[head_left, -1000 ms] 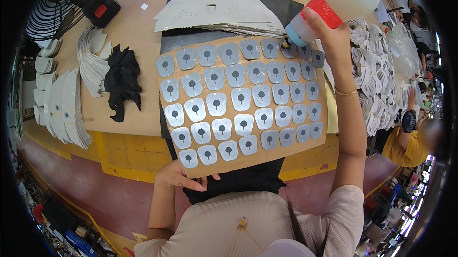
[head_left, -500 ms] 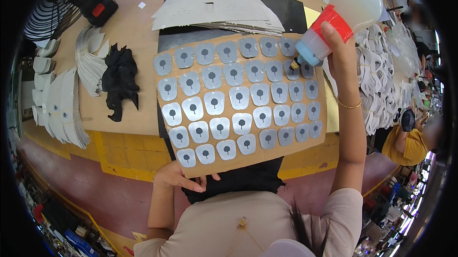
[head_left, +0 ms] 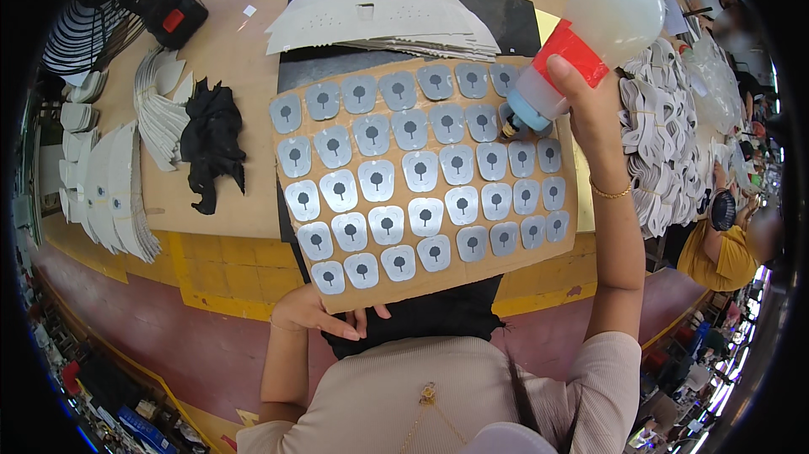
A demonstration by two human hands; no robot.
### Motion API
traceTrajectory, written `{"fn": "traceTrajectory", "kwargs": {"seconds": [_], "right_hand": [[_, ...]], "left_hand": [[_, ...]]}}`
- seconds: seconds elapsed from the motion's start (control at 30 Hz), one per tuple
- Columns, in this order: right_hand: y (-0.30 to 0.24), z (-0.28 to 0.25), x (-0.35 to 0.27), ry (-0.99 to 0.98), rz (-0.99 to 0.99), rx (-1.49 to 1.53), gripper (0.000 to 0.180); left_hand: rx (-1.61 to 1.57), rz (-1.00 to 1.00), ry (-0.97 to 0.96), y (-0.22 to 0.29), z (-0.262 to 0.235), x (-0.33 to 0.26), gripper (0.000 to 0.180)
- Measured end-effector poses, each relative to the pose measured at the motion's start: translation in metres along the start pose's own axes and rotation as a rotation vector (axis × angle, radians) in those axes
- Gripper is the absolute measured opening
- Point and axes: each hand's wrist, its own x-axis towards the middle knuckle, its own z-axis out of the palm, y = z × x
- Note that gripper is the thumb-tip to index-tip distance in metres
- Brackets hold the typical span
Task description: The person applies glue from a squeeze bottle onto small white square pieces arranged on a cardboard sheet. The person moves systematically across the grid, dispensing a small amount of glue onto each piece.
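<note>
A brown cardboard sheet (head_left: 358,193) lies tilted before me, covered by rows of rounded silver-grey patches (head_left: 375,180), each with a dark tree shape. My left hand (head_left: 320,312) grips its near-left corner, some of the fingers hidden by the edge. In my right hand (head_left: 590,96) is a squeeze bottle (head_left: 611,11), cloudy white with a red band and light-blue collar. It is held upside down and slanted, its narrow dark tip at a patch in the second row from the far edge, toward the right. Whether the tip touches the patch I cannot tell.
Past the sheet, a stack of off-white cut pieces (head_left: 379,20) rests on a black board (head_left: 514,28). A black cloth (head_left: 212,142), more white pieces (head_left: 114,193) and a black fan (head_left: 168,16) stand left. White strips (head_left: 666,134) are heaped right, near a person in yellow (head_left: 716,256).
My right hand has moved the bottle slightly left along the second row, so its tip is over a neighbouring patch. The left hand and the sheet have hardly moved.
</note>
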Motion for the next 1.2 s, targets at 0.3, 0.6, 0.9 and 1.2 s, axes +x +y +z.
{"fn": "traceTrajectory", "kwargs": {"seconds": [0.3,0.6,0.9,1.2], "right_hand": [[-0.003,0.003,0.001,0.063,-0.036,-0.116,0.046],[0.004,-0.015,0.013,0.155,0.009,0.071,0.052],[0.011,-0.016,0.022,0.309,-0.183,0.019,0.042],[0.013,-0.018,0.023,0.261,-0.141,-0.125,0.048]], "left_hand": [[-0.005,-0.01,0.021,0.002,0.001,0.001,0.048],[-0.017,-0.014,0.014,0.005,0.003,0.001,0.046],[-0.006,-0.005,0.005,0.004,0.003,0.002,0.043],[-0.014,-0.003,0.021,0.004,0.005,0.003,0.045]]}}
